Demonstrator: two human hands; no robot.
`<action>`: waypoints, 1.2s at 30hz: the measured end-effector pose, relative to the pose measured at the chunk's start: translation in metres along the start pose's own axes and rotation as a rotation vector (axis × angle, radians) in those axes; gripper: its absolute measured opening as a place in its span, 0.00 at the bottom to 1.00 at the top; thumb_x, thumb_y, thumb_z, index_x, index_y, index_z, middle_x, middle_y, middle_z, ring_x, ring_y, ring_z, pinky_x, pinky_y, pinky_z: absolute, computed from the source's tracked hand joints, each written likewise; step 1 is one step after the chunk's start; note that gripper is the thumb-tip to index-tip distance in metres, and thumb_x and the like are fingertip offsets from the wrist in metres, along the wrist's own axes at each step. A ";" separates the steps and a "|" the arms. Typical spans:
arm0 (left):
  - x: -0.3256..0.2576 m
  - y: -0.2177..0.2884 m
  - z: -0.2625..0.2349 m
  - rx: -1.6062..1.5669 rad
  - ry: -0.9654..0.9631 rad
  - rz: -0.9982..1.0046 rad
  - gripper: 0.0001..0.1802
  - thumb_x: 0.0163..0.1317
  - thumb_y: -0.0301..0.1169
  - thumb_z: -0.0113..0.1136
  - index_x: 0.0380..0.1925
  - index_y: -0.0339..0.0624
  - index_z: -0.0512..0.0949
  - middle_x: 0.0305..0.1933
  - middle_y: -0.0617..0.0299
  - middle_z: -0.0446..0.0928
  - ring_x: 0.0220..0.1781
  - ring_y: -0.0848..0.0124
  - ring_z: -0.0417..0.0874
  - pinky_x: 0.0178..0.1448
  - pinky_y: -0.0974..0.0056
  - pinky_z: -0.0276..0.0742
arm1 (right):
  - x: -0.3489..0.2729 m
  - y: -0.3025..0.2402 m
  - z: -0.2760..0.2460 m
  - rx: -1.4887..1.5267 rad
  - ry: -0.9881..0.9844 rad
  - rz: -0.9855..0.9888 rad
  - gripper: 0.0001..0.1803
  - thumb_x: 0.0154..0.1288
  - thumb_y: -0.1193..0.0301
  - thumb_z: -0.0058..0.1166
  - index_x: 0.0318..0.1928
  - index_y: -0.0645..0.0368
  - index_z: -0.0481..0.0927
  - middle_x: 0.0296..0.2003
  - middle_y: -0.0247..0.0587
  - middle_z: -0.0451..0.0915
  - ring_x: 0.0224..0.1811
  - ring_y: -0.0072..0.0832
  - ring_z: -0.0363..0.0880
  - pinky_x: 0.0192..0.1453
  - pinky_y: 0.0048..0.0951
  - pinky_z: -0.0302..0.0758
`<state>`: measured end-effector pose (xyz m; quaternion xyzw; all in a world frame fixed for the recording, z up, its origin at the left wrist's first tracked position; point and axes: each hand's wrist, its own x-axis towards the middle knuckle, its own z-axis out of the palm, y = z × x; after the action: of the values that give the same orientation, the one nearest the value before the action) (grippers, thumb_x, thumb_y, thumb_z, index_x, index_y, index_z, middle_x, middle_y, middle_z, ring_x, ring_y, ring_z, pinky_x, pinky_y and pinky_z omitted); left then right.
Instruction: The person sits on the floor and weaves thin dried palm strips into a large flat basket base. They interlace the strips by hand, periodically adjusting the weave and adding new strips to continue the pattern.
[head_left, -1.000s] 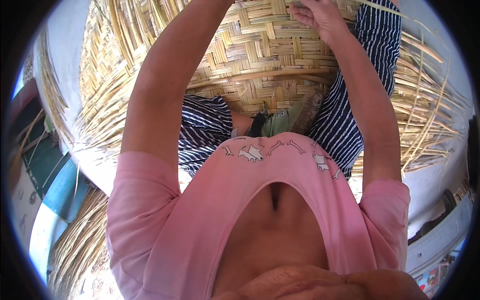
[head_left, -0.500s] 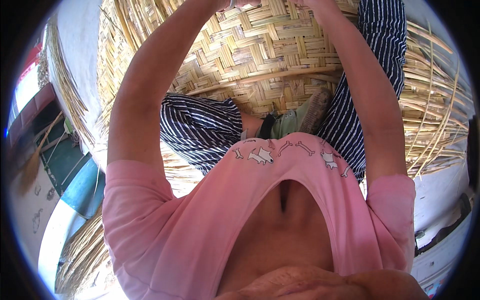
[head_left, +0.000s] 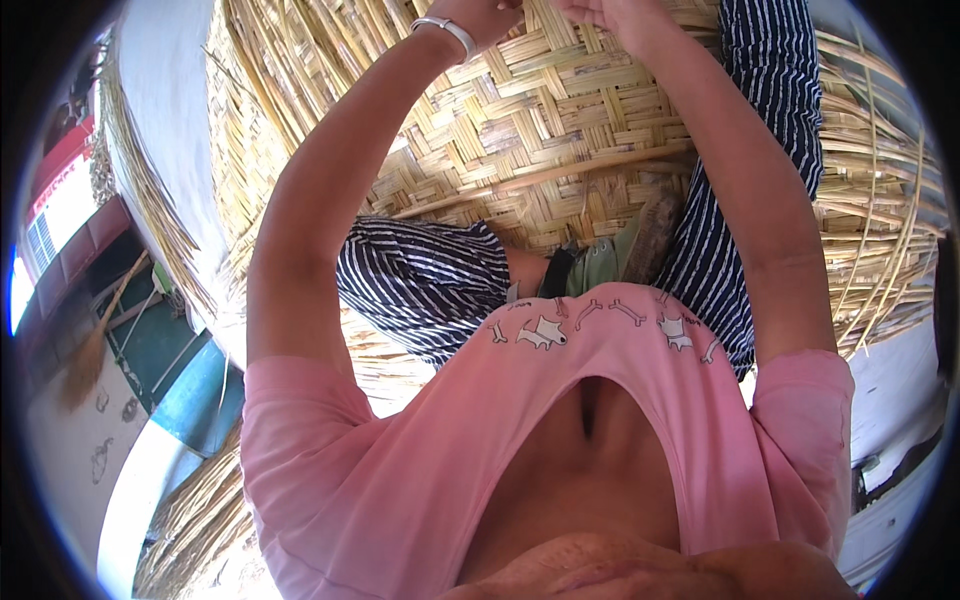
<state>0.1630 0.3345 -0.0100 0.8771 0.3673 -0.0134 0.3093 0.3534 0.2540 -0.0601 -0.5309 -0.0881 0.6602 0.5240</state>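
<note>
A large mat of pale yellow reed strips [head_left: 560, 120], woven in a herringbone pattern, spreads before me and beneath my legs. At the top edge, my left hand [head_left: 487, 20] is over the weave, a silver bracelet [head_left: 450, 32] on its wrist. Its visible fingers are curled in. My right hand [head_left: 605, 12] is a short way to the right, fingers bent and close together, pointing toward the left hand. The picture's edge cuts off part of both hands, so what they grip is hidden. Loose unwoven strips [head_left: 300, 60] run up left of the left hand.
My legs in striped trousers [head_left: 425, 275] rest on the mat, with a green shoe [head_left: 605, 260] between them. Long loose reed ends [head_left: 880, 230] fan out at right. A broom [head_left: 90, 355] leans at left, near a reed bundle [head_left: 200, 515] at lower left.
Both hands show more now at the top edge, and the bracelet has come fully into view. The whole scene has shifted slightly right and down.
</note>
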 end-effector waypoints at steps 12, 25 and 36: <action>0.014 -0.091 0.042 -0.636 -0.093 -0.142 0.13 0.63 0.23 0.62 0.48 0.38 0.84 0.37 0.62 0.85 0.40 0.72 0.84 0.45 0.64 0.81 | -0.008 0.016 0.009 -0.066 -0.043 -0.053 0.08 0.74 0.71 0.58 0.49 0.60 0.81 0.33 0.38 0.82 0.28 0.26 0.82 0.27 0.29 0.80; 0.004 -0.058 0.038 -0.215 0.131 -0.137 0.12 0.64 0.30 0.64 0.45 0.38 0.85 0.40 0.51 0.87 0.45 0.62 0.88 0.52 0.59 0.82 | -0.032 0.038 0.009 -0.844 0.339 -0.698 0.11 0.63 0.69 0.60 0.34 0.66 0.84 0.25 0.53 0.83 0.27 0.43 0.85 0.32 0.42 0.79; -0.083 -0.017 0.104 0.494 0.676 0.033 0.22 0.64 0.41 0.66 0.56 0.46 0.81 0.59 0.61 0.77 0.62 0.56 0.76 0.64 0.50 0.72 | -0.026 0.051 0.000 -1.074 0.459 -0.718 0.12 0.56 0.67 0.61 0.27 0.66 0.82 0.24 0.61 0.80 0.29 0.58 0.82 0.35 0.50 0.78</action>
<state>0.1122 0.2333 -0.0826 0.8857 0.4197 0.1926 -0.0483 0.3204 0.2112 -0.0783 -0.7817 -0.4603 0.1811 0.3799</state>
